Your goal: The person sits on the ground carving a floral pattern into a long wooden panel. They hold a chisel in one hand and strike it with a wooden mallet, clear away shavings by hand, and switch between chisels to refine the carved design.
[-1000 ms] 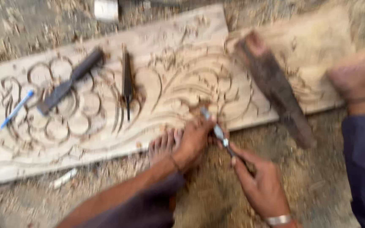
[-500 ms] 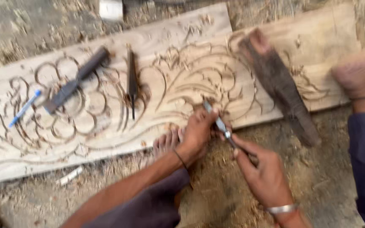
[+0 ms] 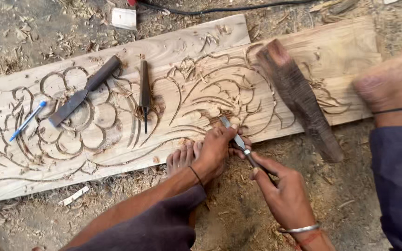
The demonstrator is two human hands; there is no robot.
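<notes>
Sawdust-strewn ground carries a long carved plank (image 3: pixel 117 60) across the frame, and from its left I see a blue pen (image 3: pixel 27 121), a flat chisel (image 3: pixel 82 93) and a slim gouge (image 3: pixel 144 90) lying on the floral cuts. Near lower centre my left hand (image 3: pixel 215 153) has its fingers clamped around a small chisel (image 3: pixel 238 142), blade touching the plank's lower edge. Just right, my right hand (image 3: pixel 282 195) closes its fingers on that chisel's handle, below a dark wooden mallet (image 3: pixel 298 100) resting on the plank.
</notes>
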